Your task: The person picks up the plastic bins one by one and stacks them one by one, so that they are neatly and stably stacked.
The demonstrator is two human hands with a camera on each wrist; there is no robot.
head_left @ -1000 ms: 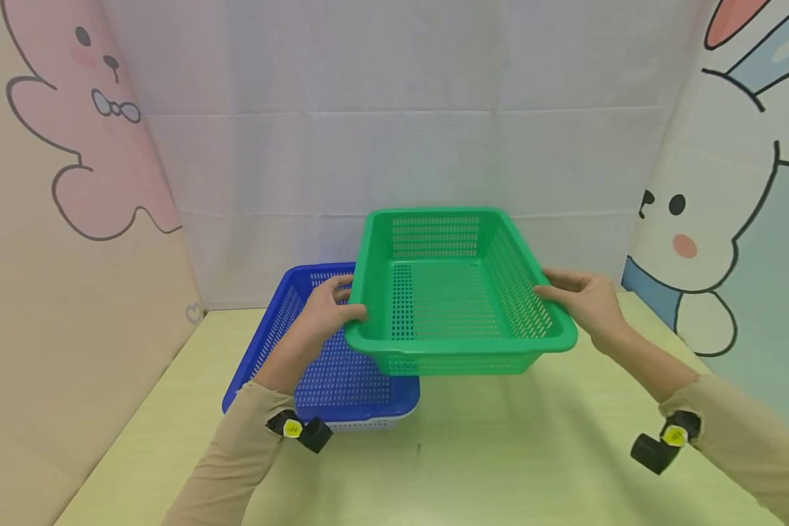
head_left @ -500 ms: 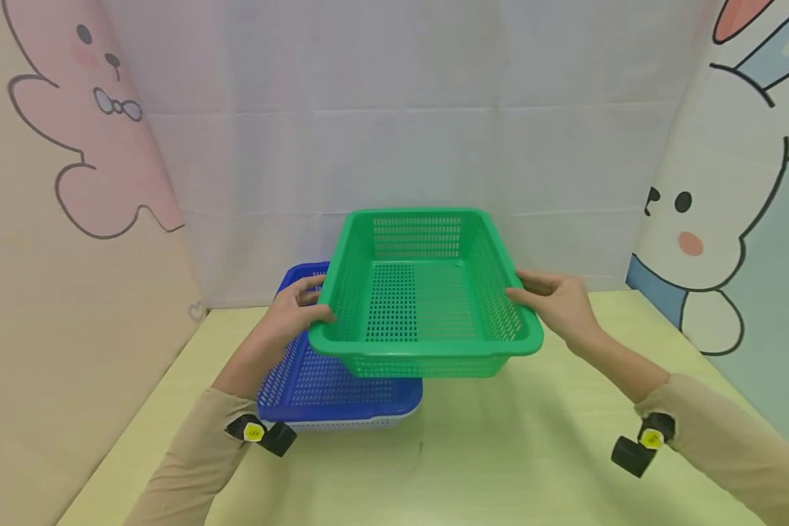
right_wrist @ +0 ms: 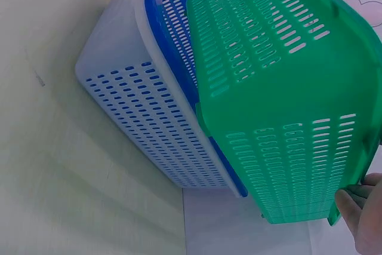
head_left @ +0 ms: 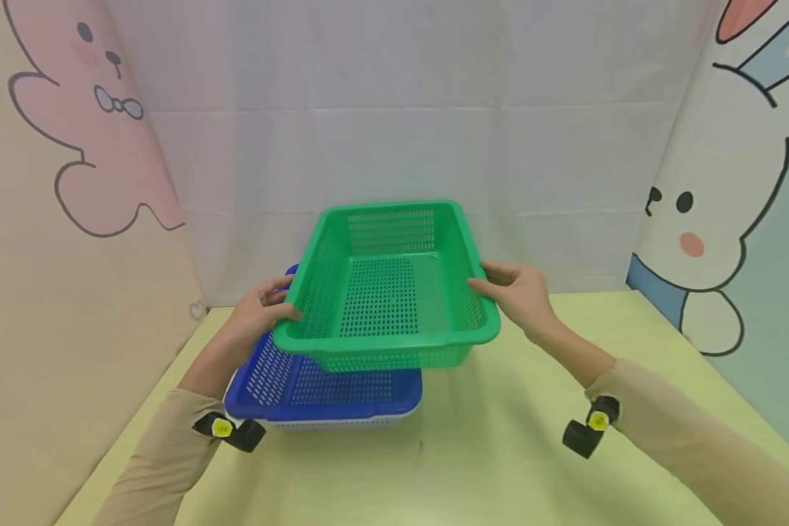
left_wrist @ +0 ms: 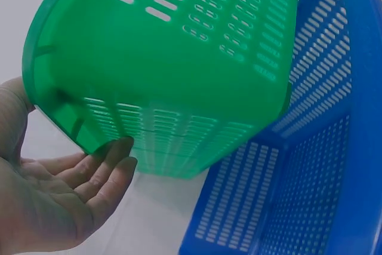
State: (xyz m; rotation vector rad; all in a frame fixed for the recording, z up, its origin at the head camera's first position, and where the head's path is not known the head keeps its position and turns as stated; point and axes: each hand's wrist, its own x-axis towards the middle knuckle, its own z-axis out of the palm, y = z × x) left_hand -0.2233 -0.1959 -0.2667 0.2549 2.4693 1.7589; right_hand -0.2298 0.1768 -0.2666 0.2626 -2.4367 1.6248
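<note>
Both hands hold up a green plastic basket (head_left: 394,341) with slotted walls, its near side tipped a little downward. My left hand (head_left: 253,318) grips the left rim, thumb on top and fingers under the lip; the left wrist view shows those fingers (left_wrist: 110,174) against the basket's outer wall. On the opposite rim my right hand (head_left: 516,292) pinches the edge between thumb and fingers. Under the green basket stands a blue basket (head_left: 342,405), nested inside a white basket (right_wrist: 137,88). The green one overlaps much of the blue basket in the head view.
The pale yellow-green table (head_left: 500,453) stretches toward me and to the right. Behind it hangs a white cloth (head_left: 381,146). Printed side panels carry a pink cartoon animal (head_left: 98,146) and a white rabbit (head_left: 703,219).
The green basket has moved left with both hands, from partly right of the blue basket to over it. The blue and white baskets stay where they were.
</note>
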